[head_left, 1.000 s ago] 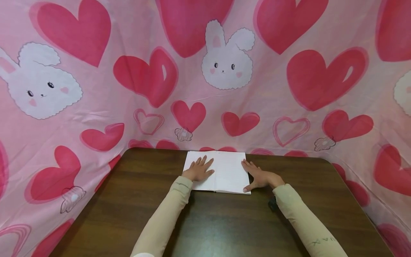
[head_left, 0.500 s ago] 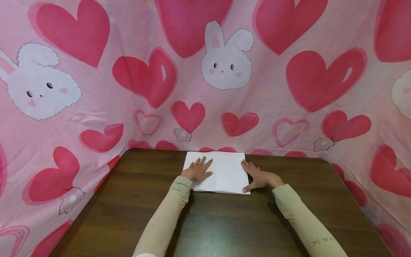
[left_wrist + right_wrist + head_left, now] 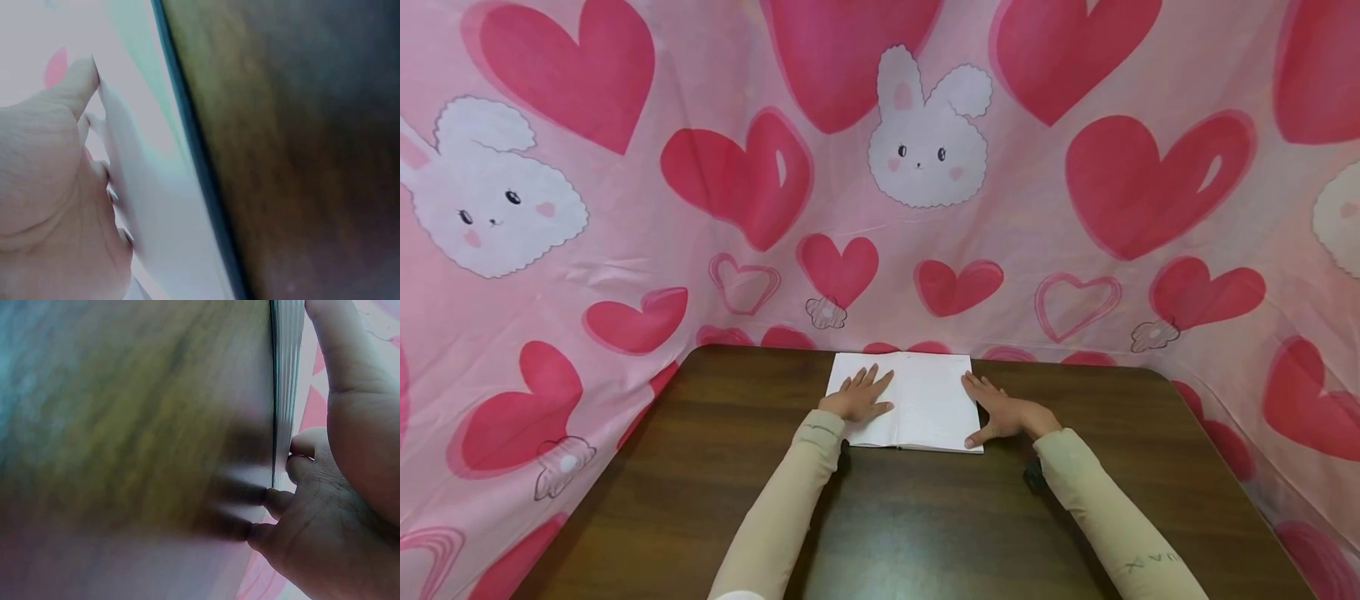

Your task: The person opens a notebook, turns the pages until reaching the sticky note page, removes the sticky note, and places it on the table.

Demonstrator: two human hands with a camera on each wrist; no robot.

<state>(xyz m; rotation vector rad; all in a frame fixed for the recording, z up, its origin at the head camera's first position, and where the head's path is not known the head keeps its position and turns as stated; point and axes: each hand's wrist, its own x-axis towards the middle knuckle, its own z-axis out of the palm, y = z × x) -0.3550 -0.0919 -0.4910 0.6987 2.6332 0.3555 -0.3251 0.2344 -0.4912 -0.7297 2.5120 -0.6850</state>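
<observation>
An open notebook with white, faintly lined pages lies flat near the far edge of the table. My left hand rests on its left page with the fingers spread. In the left wrist view the fingertips of the left hand meet the page. My right hand spans the notebook's right edge, thumb at the near corner and fingers at the upper side. The right wrist view shows the stacked page edges beside the thumb, with some fingertips of the right hand down on the tabletop.
The dark brown wooden table reaches back to a pink cloth backdrop printed with red hearts and white rabbits. A dark strap piece shows under the right wrist. Beige sleeves cover both forearms.
Both hands hold nearly the same place on the notebook. The left hand has shifted very slightly left across its page; the whole view has also drifted a little.
</observation>
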